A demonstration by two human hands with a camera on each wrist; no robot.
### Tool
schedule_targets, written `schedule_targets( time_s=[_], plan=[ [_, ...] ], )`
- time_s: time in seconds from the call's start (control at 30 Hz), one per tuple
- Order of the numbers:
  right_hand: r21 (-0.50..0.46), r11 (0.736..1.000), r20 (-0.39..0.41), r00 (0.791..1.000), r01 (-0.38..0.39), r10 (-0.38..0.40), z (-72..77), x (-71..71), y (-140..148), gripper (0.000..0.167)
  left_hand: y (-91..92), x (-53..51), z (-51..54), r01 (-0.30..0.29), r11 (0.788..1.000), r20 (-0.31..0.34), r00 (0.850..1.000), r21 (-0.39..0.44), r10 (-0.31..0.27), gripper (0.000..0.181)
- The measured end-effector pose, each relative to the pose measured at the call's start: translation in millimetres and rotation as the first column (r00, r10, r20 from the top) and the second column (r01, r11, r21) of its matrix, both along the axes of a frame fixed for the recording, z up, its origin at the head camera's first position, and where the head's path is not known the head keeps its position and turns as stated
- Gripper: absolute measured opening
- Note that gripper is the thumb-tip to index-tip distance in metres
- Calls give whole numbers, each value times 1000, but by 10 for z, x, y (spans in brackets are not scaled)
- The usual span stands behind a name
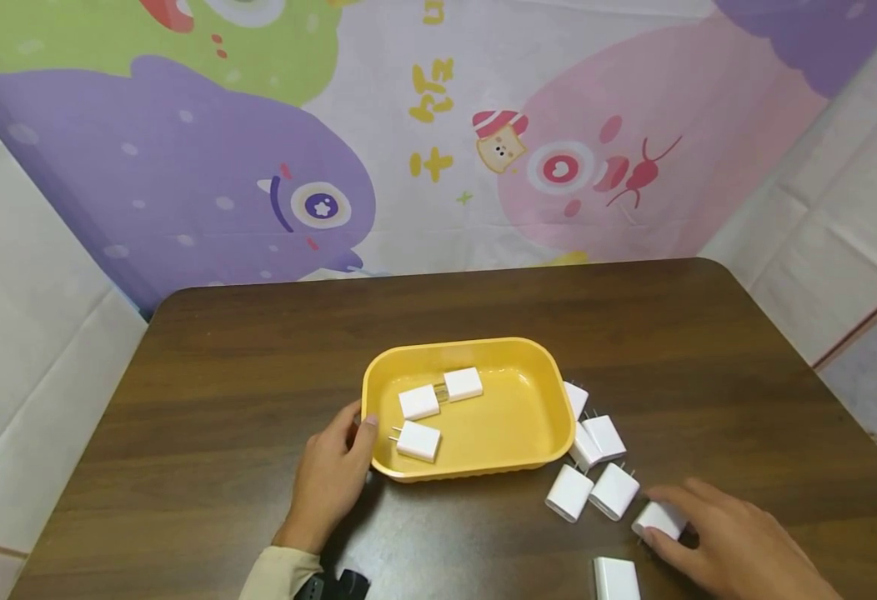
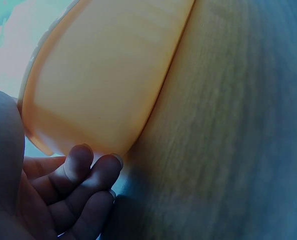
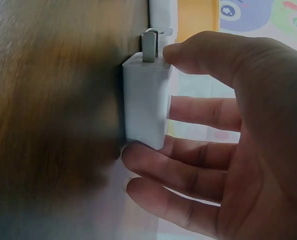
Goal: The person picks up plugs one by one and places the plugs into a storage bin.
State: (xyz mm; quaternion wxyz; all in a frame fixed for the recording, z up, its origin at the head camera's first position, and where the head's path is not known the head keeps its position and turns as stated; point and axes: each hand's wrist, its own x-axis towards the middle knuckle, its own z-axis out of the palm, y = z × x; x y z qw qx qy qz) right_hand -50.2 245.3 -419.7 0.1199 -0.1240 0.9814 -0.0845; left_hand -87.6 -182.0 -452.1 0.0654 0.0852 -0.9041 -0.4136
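Observation:
A yellow plastic tray (image 1: 498, 417) stands on the table with three white plug chargers (image 1: 418, 441) in its left half. My left hand (image 1: 333, 475) grips the tray's left end, thumb over the rim; in the left wrist view its curled fingers (image 2: 79, 162) lie against the outer wall. Right of the tray, my right hand (image 1: 734, 537) pinches a white plug charger (image 1: 659, 520) lying on the table. The right wrist view shows the thumb at the prong end of this charger (image 3: 147, 100) and fingers at its opposite end.
Several more white chargers (image 1: 614, 491) lie grouped beside the tray's right end, some partly hidden by its rim. Another charger (image 1: 616, 578) lies at the near edge of the view. The brown wooden table (image 1: 258, 358) meets a cartoon-printed cloth (image 1: 423, 208) at the back.

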Motion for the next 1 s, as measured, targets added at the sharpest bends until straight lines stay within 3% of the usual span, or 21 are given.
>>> schedule_targets(
  time_s=[0.13,0.47,0.7,1.0],
  plan=[
    [5,998,38,998,56,-56,8,-33,5,56,-1,1,-1,0,1000,-1,1000,3,0,38],
    [-50,986,-40,986,157,-159,48,-34,63,56,0,3,-6,-3,1000,-1,1000,-5,3,39],
    [-96,989,-184,974,117,-133,73,-21,64,49,-5,2,-14,-4,1000,-9,1000,-5,4,38],
    [-108,988,-206,970,111,-132,198,-100,-80,51,-2,1,-7,3,1000,8,1000,3,-3,39]
  ],
)
